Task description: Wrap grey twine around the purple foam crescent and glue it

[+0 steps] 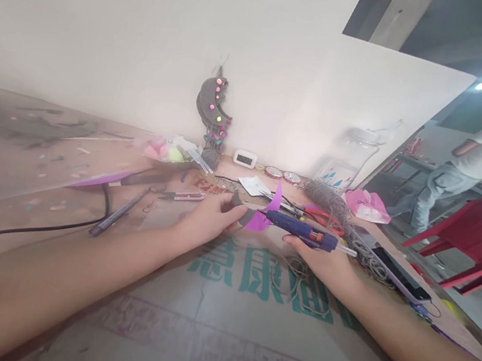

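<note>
Between the fingers of my left hand [220, 211] is a crescent-shaped piece, grey on its left part, with a purple crescent [259, 222] showing on the right. My right hand [318, 257] is closed around a blue hot glue gun [300, 228], a clear glue stick poking out of its back end. The gun's nozzle points left and meets, or almost meets, the grey part of the crescent; I cannot tell which. Grey yarn [298, 281] lies in loose loops on the printed sheet below my right hand.
Against the white wall hangs a grey moon ornament [210, 99]. Along the back stand a small clock [245, 158], ribbon rolls [274, 173] and a clear jar [349, 158]. Thread snips [183, 196] and a pen [119, 212] lie left; a phone [396, 269] lies right. A person [473, 156] stands beyond red chairs.
</note>
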The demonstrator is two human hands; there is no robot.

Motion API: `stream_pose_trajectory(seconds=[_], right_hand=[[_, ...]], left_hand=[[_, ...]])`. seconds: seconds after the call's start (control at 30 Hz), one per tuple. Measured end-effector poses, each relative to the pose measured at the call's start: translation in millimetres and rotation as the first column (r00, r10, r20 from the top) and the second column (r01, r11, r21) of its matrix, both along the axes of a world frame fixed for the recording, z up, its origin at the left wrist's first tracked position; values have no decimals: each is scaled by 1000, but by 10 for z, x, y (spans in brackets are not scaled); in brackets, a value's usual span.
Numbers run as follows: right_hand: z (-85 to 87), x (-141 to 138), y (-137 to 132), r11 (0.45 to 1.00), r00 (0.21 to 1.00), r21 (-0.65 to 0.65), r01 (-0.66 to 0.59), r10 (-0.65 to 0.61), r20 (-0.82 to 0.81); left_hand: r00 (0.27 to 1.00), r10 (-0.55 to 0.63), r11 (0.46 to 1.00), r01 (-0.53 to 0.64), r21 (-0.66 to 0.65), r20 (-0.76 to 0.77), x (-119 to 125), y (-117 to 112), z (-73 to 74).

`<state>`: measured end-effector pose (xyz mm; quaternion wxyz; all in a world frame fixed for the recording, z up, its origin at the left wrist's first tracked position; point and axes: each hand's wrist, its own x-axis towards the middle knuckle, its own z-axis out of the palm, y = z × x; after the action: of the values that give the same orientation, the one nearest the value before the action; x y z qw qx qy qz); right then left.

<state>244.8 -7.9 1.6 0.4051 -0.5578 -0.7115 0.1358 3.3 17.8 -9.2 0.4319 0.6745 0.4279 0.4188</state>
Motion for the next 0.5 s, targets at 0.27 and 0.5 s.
stream_pose_trajectory(seconds=[0.27,0.5], right_hand=[[394,177,121,1000,999,9,-29,29,34],[481,282,730,998,991,16,54,-56,122]], left_hand=[[1000,-2,1000,2,-1,-22,11,-30,56],[1000,-5,1000,4,-26,-10,14,-22,45]])
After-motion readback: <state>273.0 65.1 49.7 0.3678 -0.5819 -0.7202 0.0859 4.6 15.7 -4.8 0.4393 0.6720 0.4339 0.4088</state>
